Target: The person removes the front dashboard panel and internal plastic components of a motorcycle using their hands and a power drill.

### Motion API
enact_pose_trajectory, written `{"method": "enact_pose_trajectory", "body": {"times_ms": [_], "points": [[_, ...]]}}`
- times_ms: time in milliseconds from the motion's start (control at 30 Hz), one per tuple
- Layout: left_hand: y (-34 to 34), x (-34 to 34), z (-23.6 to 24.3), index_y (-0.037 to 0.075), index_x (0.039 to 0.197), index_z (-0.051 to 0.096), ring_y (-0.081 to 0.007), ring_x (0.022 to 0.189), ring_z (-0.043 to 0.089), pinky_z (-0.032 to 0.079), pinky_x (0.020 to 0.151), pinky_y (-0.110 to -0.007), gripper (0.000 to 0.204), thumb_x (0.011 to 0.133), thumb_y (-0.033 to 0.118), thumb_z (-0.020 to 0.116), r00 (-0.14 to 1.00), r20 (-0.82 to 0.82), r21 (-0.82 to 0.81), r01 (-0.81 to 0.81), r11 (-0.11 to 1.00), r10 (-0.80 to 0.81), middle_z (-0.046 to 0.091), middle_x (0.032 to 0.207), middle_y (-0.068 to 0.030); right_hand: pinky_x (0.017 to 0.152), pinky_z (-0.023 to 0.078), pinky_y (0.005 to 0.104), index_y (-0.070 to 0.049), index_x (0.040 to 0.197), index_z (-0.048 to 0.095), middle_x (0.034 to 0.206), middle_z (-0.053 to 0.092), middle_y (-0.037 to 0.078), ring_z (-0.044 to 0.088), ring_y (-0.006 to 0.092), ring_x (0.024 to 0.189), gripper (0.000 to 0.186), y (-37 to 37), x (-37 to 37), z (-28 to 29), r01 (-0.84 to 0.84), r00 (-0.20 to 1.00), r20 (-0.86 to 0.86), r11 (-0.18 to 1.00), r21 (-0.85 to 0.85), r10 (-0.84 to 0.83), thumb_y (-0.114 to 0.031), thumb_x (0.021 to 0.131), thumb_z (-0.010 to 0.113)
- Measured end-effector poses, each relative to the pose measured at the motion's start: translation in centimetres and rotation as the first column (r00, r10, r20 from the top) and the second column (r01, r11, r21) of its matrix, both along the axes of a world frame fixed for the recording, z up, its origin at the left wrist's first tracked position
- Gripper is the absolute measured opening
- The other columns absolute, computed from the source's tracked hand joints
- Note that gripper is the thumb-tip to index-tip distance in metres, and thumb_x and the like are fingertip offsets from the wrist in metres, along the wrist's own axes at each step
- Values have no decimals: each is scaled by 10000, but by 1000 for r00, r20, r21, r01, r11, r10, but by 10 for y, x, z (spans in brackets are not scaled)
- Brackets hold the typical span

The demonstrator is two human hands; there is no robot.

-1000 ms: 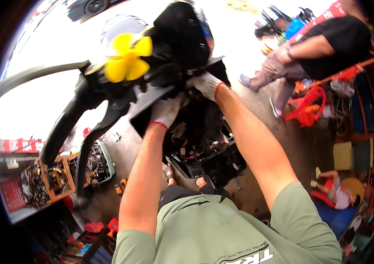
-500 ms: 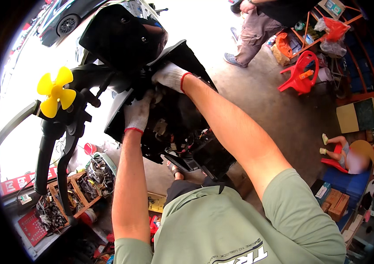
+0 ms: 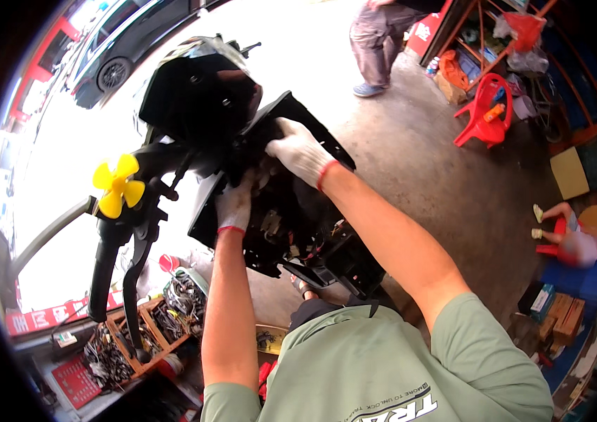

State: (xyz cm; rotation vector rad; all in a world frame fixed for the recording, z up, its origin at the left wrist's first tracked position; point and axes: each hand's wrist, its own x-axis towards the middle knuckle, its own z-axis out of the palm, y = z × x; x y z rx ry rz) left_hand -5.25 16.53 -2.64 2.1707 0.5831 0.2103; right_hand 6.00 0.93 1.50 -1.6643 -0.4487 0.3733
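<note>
A scooter front in black plastic (image 3: 200, 98) stands before me, its inner body opened so that wires and connectors (image 3: 298, 250) show. My left hand (image 3: 235, 204), in a white glove with a red cuff, reaches into the dark cavity under the steering head; its fingers look curled, and what they grip is lost in shadow. Farther right, my right hand (image 3: 300, 149), gloved alike, is closed at the inner side of a black side panel (image 3: 312, 126), its fingertips partly hidden. A yellow four-bladed fan (image 3: 118, 186) sits by the left handlebar grip (image 3: 105, 260) and lever.
Wooden trays of metal parts (image 3: 147, 327) lie at the lower left. A red plastic chair (image 3: 484, 112) stands at the right, near a shelf with bags. One person (image 3: 379, 49) stands beyond the scooter; another (image 3: 579, 239) sits at the far right. A dark car (image 3: 126, 49) is parked outside.
The whole view has shifted, so the scooter appears lower and farther right. My right hand has changed its hold slightly at the panel; my left hand stays in the cavity. The standing person has moved.
</note>
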Motion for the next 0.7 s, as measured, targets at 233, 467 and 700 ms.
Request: {"method": "enact_pose_trajectory", "body": {"times_ms": [233, 467, 700], "points": [[-1, -1, -8, -108, 1195, 600, -372, 1169, 586, 425, 988, -409, 651, 903, 474, 622, 997, 39, 34, -72, 997, 71, 637, 1209, -256, 707, 540, 293, 47, 1208, 565, 1024, 661, 113, 651, 175, 759, 368, -204, -95, -23, 240, 917, -391, 897, 370, -84, 32, 849, 484], [12, -1, -22, -63, 1312, 552, -202, 1057, 583, 444, 947, -316, 592, 924, 370, 665, 993, 42, -110, -104, 988, 109, 635, 1244, -134, 525, 496, 297, -40, 1014, 646, 769, 658, 87, 637, 192, 629, 235, -427, -273, -231, 894, 95, -718, 376, -243, -689, 9, 847, 487], [-22, 0, -11, -49, 1335, 536, -174, 1101, 562, 454, 951, -297, 533, 963, 325, 610, 975, 68, -263, -188, 946, 213, 604, 1266, -83, 639, 510, 429, -63, 982, 688, 854, 679, 131, 645, 286, 740, 254, -463, -498, -345, 597, -424, -663, 360, -717, -617, -212, 845, 535]]}}
